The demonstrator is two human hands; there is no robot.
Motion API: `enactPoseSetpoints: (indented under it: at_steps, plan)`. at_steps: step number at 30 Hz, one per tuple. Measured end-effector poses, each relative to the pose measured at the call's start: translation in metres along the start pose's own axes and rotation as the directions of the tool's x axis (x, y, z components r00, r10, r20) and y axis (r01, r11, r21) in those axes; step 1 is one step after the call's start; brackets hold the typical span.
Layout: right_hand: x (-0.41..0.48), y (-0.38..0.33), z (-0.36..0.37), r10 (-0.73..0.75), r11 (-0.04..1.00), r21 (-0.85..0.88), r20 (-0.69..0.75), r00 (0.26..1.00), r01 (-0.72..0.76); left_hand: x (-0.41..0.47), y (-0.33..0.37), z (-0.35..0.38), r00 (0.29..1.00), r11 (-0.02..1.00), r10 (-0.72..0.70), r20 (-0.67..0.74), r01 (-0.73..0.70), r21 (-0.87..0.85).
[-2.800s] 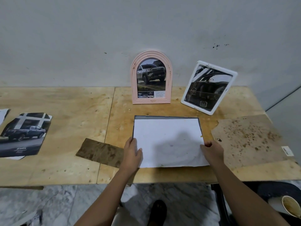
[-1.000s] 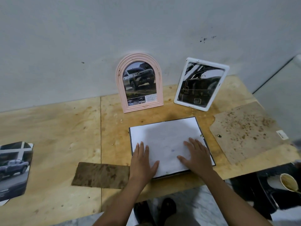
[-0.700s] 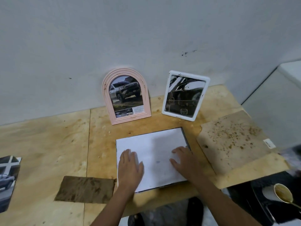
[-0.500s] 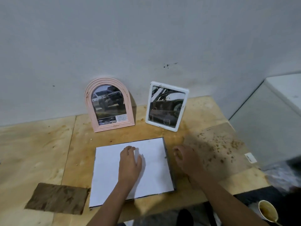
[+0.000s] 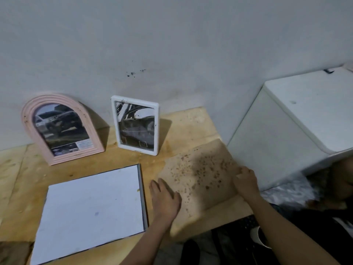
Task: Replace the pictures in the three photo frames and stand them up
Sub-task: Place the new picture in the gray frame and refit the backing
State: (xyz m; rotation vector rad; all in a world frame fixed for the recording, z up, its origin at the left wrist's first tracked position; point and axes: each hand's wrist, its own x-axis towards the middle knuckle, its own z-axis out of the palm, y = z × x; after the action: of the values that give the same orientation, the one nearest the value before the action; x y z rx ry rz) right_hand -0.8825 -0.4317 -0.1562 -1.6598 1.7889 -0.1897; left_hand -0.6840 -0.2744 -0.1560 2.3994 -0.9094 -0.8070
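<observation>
Two hands are on the backing board (image 5: pixel 200 176). The right hand (image 5: pixel 246 179) makes the grip: its fingers are curled over the right edge of the board and seem to pinch it, although the thumb is hidden. The left hand (image 5: pixel 165 196) has no grip; its fingers are straight and lie flat on the left edge of the board. The board is brown, speckled with dark spots, and lies flat on the right end of the desk (image 5: pixel 191 123).

Just beside the left hand lies the third frame (image 5: pixel 142 188), face down, with a white sheet (image 5: pixel 91 207) that fills almost all of its dark rim. Behind it, the pink arched frame (image 5: pixel 61 129) and the white rectangular frame (image 5: pixel 136 125) stand against the wall, each with a car picture inside.

I judge that two frames are finished and the third is in hand: the picture seems to be placed, and the back must now be closed. The next move calls for lifting the board by both edges, carrying it to the left and setting it square inside the rim without pushing the sheet. After that, the frame must be fastened and stood up.
</observation>
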Motion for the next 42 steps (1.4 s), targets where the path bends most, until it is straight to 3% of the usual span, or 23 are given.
enactPoseSetpoints:
  at_steps: [3, 9, 12, 15, 20, 26, 30, 34, 39, 42]
  plan:
    - [0.0, 0.008, 0.003, 0.017, 0.999, 0.045, 0.002, 1.0, -0.017, -0.001, 0.006, 0.008, 1.0, 0.998, -0.006, -0.007, 0.005, -0.059]
    - [-0.001, 0.005, 0.011, 0.073, 0.997, -0.028, -0.105, 0.992, -0.076, 0.01, 0.015, 0.001, 0.98, 0.908, -0.167, -0.111, 0.108, -0.406]
    - [-0.005, 0.008, 0.011, 0.173, 0.984, -0.011, -0.173, 0.97, -0.178, 0.017, 0.021, -0.01, 0.971, 0.804, -0.239, 0.002, 0.198, -0.561]
    - [-0.011, 0.014, 0.011, 0.255, 0.967, 0.064, -0.238, 0.937, -0.247, 0.026, 0.018, -0.015, 0.955, 0.758, -0.291, 0.057, 0.267, -0.595]
    - [-0.029, 0.02, 0.015, 0.327, 0.938, 0.224, -0.334, 0.884, -0.263, 0.034, 0.01, -0.023, 0.951, 0.686, -0.267, 0.159, 0.303, -0.662]
    - [-0.074, -0.001, 0.021, 0.395, 0.885, 0.396, -0.358, 0.846, -0.245, 0.035, -0.002, -0.061, 0.979, 0.586, -0.133, 0.153, 0.202, -0.785]
    - [-0.109, -0.025, 0.048, 0.321, 0.898, 0.403, -0.333, 0.887, -0.174, 0.034, -0.029, -0.107, 0.992, 0.607, -0.1, 0.079, 0.124, -0.785]
    - [-0.137, -0.059, 0.084, 0.167, 0.936, 0.346, -0.267, 0.949, -0.068, 0.031, -0.08, -0.15, 0.988, 0.654, -0.153, -0.03, 0.079, -0.753]
    - [-0.16, -0.107, 0.136, -0.025, 0.964, 0.259, -0.126, 0.992, 0.057, 0.017, -0.152, -0.201, 0.953, 0.783, -0.21, -0.219, 0.03, -0.621]
    - [-0.175, -0.132, 0.163, -0.088, 0.973, 0.211, -0.053, 0.995, 0.097, 0.004, -0.191, -0.222, 0.921, 0.788, -0.241, -0.306, 0.001, -0.616]
